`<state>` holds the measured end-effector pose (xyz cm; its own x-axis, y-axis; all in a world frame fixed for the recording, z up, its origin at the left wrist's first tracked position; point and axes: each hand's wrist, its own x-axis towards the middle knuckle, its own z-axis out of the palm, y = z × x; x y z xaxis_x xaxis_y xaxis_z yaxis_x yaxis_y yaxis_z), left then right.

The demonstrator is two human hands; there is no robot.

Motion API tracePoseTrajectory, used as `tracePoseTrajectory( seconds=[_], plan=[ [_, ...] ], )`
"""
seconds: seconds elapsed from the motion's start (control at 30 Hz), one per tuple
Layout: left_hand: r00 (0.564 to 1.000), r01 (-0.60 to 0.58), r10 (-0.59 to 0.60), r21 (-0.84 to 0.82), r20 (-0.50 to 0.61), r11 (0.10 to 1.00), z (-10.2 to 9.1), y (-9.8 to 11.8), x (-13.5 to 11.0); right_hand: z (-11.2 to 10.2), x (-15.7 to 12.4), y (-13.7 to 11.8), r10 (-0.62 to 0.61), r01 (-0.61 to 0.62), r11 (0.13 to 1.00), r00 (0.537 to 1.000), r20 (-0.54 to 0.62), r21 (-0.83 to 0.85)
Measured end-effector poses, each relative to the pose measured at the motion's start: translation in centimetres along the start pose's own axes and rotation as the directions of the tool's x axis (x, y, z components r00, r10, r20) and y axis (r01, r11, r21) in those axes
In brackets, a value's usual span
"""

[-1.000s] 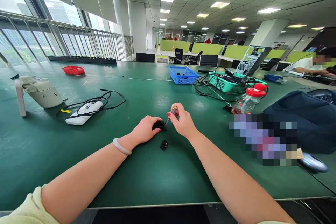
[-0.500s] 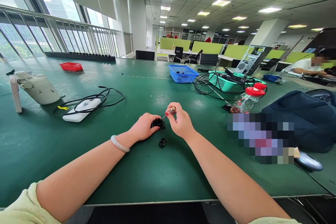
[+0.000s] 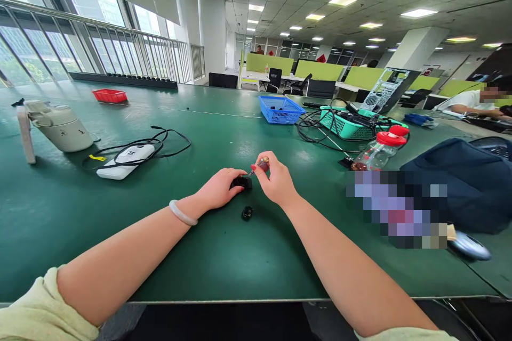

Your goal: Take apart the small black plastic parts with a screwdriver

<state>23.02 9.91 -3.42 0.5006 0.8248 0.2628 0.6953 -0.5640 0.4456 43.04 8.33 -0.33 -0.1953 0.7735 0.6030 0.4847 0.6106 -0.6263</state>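
Observation:
My left hand point(image 3: 221, 188) grips a small black block-shaped part point(image 3: 243, 183) against the green table point(image 3: 192, 261), thumb in front and fingers behind. In my right hand point(image 3: 275, 180) is a small screwdriver point(image 3: 263, 163), its brownish rounded handle between thumb and fingers. The thin metal shaft slants down left to the black part's upper edge; whether the tip touches it I cannot tell. A small round black piece point(image 3: 247, 213) lies on the table just in front of the block, apart from both hands.
To the left lie a white power bank point(image 3: 126, 162) with a black cable and a cream bottle point(image 3: 64, 128). Farther back are a red tray point(image 3: 109, 96), a blue basket point(image 3: 282, 110) and a green basket point(image 3: 340, 123) of cables. A red-lidded jar point(image 3: 376, 153) and dark bag point(image 3: 456, 186) stand right.
The camera view has shifted slightly. The screwdriver handle has tilted a little more upright in my right hand, while my left hand keeps its hold on the black part.

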Motion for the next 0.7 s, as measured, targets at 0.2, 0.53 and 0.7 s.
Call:
tracePoseTrajectory(
  seconds=[0.2, 0.53, 0.7],
  plan=[
    [0.995, -0.016, 0.021, 0.051, -0.097, 0.999, -0.3, 0.6, 0.0, -0.2, 0.0, 0.2, 0.032, -0.019, 0.995, 0.991, -0.128, 0.097],
    [0.983, 0.181, -0.172, 0.237, -0.059, 0.954, 0.4, -1.2, -0.1, -0.3, 0.3, 3.4, 0.174, -0.126, 0.975, 0.944, -0.280, 0.183],
    [0.988, 0.065, -0.071, 0.051, 0.137, 0.997, 0.4, 1.1, -0.4, -0.4, 0.6, 4.1, 0.219, -0.138, 0.959, 0.916, -0.336, 0.249]
  ],
)
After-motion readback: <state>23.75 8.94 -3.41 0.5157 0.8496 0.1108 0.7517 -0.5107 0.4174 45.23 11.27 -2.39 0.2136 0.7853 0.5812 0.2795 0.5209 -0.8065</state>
